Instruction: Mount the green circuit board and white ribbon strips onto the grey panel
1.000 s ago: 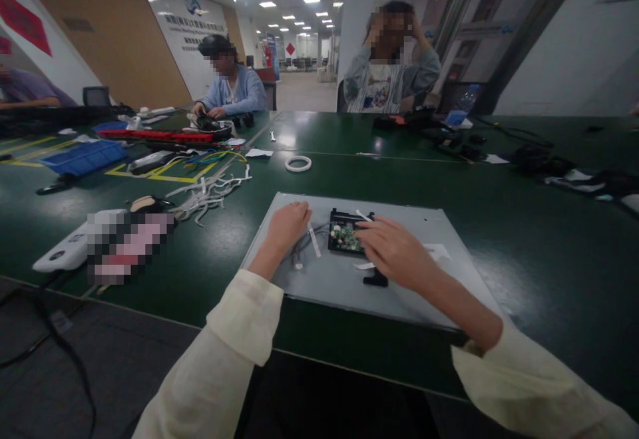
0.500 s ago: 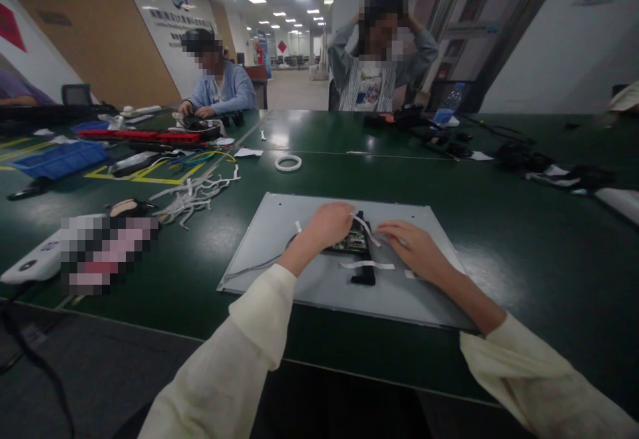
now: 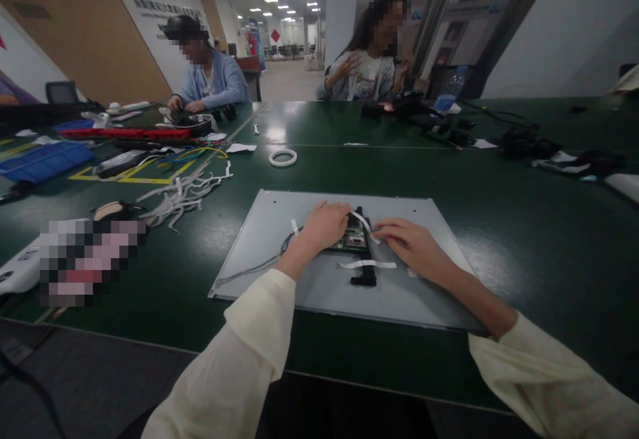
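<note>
L hand (image 3: 324, 227): at strip (image 3: 364, 221) top, grip unclear.
R hand (image 3: 412, 247): at low end, ditto.
strip: ran btwn hands, over board (image 3: 355, 240) edge.
step: prob. was taping.
next: called for press-down, prob.

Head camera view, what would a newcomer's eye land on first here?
Likely the grey panel in the near middle, where a curved white strip runs between the left hand and right hand beside a green board. Next, the tangle of pale strips left of the panel, and the white ring beyond it.
</note>
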